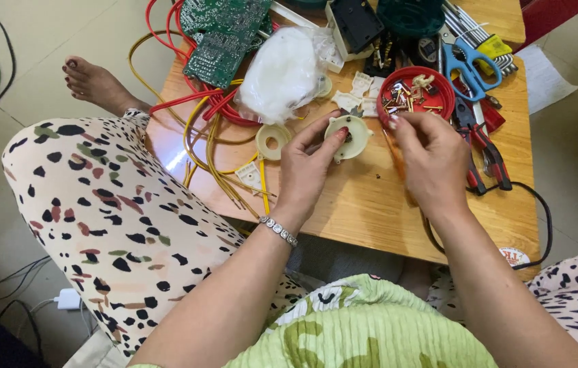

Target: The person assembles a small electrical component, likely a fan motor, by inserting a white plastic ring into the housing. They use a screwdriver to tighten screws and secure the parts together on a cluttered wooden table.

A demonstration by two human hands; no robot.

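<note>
**Hands at a cream plastic disc over a low wooden table**

Where the two hands meet above the wooden table [371,204], the left hand [309,167] holds a round cream plastic disc part [349,136] between thumb and fingers, lifted just clear of the tabletop with its face turned up; a small dark metal piece sits at the disc's centre. The right hand [432,160] hovers just beside the disc's right edge, its fingers curled inward; whether they pinch anything cannot be told, since the fingertips face away from the camera. A beaded bracelet [279,230] circles the left wrist.

Just beyond the right hand stands a red round lid [415,92] filled with small screws and brass contacts. To the disc's left lies a second cream plastic ring [273,141], flat on the table, near a bundle of yellow wires [210,160] that trails off the table's front-left edge. Red wires [187,99] loop beneath a green circuit board [221,37] at the far left corner, beside a crumpled clear plastic bag [282,71]. At the right edge lie red-handled pliers [483,146] and blue-handled scissors [469,65]. A spotted-fabric knee [105,211] rises left of the table.
</note>
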